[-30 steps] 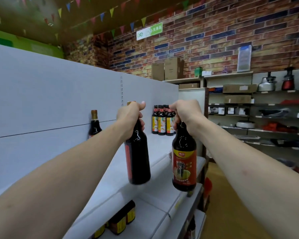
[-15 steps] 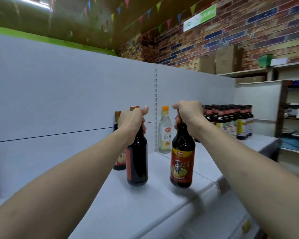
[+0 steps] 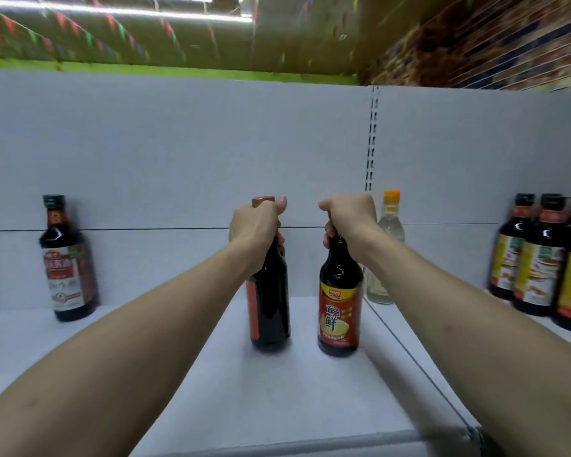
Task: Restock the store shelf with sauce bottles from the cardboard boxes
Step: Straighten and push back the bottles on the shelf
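My left hand [image 3: 256, 225] grips the neck of a dark sauce bottle [image 3: 269, 305] whose red label faces left. My right hand [image 3: 348, 216] grips the neck of a second dark sauce bottle [image 3: 339, 305], its red and yellow label facing me. Both bottles stand upright, side by side, with their bases at or just above the white shelf board [image 3: 277, 390]; contact is not clear. The cardboard boxes are out of view.
A single dark bottle with a red and white label [image 3: 67, 262] stands at the back left. A clear bottle with an orange cap [image 3: 388, 252] stands behind my right wrist. A row of dark bottles with yellow labels [image 3: 541, 262] fills the right section. A slotted upright [image 3: 371, 140] divides the back panel.
The view has swung left to face the shelf squarely. Both bottles, held by their necks, have come down onto or just above the shelf board, further in toward the back panel.
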The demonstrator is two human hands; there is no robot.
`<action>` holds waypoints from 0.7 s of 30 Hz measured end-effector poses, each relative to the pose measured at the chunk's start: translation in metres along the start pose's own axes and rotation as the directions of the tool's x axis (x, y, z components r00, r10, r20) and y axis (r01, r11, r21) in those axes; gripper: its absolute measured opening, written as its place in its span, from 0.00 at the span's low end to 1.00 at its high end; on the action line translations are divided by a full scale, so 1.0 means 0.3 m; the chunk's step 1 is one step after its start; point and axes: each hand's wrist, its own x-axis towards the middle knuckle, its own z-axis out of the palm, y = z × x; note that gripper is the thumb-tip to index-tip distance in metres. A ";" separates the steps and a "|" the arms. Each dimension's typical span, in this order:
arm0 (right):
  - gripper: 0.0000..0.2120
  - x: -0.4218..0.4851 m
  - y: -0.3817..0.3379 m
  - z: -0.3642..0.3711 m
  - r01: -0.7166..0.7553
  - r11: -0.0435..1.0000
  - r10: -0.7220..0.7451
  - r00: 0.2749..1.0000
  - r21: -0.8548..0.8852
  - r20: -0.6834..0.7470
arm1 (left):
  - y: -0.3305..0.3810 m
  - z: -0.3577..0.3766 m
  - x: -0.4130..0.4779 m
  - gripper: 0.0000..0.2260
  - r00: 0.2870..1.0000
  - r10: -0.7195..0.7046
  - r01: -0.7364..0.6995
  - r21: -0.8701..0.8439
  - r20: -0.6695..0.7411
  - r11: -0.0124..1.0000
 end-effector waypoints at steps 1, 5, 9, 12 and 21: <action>0.06 0.005 0.005 0.004 -0.003 1.000 0.003 1.000 0.009 0.021 | 0.000 -0.002 -0.009 0.17 1.000 0.008 -0.007 0.028 -0.030 1.000; 0.08 0.013 0.015 0.022 -0.007 0.999 0.003 0.995 0.035 0.102 | -0.015 -0.015 -0.025 0.19 0.990 0.039 -0.021 0.130 -0.138 0.991; 0.12 0.016 0.026 0.031 0.012 0.995 -0.027 0.987 0.097 0.161 | -0.026 -0.021 -0.030 0.21 0.980 0.055 -0.021 0.175 -0.193 0.984; 0.16 0.021 0.051 0.032 0.105 0.987 -0.121 0.983 0.118 0.136 | -0.035 -0.011 -0.036 0.25 0.976 0.101 -0.047 0.268 -0.191 0.962; 0.47 0.024 0.136 -0.127 0.140 0.926 0.016 0.913 -0.351 0.408 | -0.065 -0.048 -0.025 0.19 0.981 0.185 -0.153 0.375 -0.052 0.915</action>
